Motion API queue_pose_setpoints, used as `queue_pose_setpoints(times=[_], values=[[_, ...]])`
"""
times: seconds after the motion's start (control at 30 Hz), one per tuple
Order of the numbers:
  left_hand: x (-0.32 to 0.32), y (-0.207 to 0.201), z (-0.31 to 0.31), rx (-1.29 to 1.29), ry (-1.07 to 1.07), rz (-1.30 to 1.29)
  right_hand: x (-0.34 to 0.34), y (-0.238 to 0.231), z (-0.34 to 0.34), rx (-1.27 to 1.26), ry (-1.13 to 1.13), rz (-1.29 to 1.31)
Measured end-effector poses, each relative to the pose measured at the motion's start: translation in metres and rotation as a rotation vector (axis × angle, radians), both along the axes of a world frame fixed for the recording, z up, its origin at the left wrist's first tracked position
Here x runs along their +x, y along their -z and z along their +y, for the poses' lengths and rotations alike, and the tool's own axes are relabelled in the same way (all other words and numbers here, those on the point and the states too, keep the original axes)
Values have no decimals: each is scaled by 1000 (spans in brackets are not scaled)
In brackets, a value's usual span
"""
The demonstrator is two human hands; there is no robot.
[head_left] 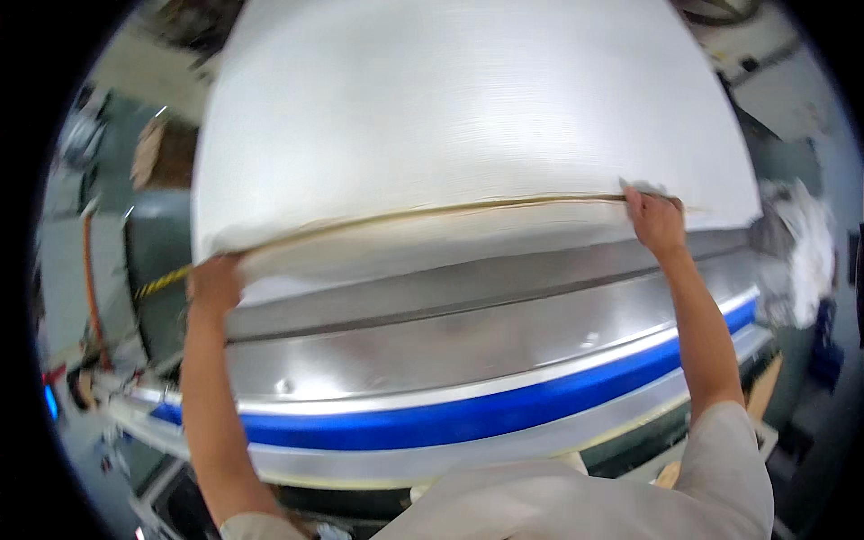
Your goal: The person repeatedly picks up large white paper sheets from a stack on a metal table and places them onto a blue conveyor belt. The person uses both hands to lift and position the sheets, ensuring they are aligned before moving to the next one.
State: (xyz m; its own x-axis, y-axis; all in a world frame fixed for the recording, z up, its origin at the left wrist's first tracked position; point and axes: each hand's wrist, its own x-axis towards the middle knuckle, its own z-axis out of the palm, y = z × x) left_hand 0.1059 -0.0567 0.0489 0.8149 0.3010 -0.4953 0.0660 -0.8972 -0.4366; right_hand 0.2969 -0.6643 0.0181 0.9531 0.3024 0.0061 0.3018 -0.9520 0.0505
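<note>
A wide white sheet (486, 108) with fine ripples spreads away from me over a long metal-fronted table. Across its near part runs a long thin tan strip (432, 211), slightly bowed; whether it is a stick or a band, I cannot tell. My left hand (214, 281) is closed on the strip's left end, somewhat blurred. Toward the right end, my right hand (657, 219) grips the strip, fingers curled over it and the thumb side facing inward. Both arms reach forward, well apart.
Nearer to me lies a bare grey metal ledge (450, 351), then a blue band (450, 427) along the front edge. Crumpled white material (805, 252) hangs at the right. A brown carton (165, 153) and a yellow-black striped bar (162, 283) are at the left.
</note>
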Motion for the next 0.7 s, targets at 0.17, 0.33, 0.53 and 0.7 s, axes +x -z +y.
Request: queue_pose_setpoints(times=[0.17,0.33,0.53,0.7], values=[[-19,52,67,115,-16,10,58,5,-149,-158,125,-73],[-33,89,109,23,-239,-184,95,-3,-236,-295,271,147],[-37,86,104,-46,-289,-312,125,-10,-344,-481,98,104],[-50,90,113,-81,-320,-319,151,-14,-380,-396,181,333]])
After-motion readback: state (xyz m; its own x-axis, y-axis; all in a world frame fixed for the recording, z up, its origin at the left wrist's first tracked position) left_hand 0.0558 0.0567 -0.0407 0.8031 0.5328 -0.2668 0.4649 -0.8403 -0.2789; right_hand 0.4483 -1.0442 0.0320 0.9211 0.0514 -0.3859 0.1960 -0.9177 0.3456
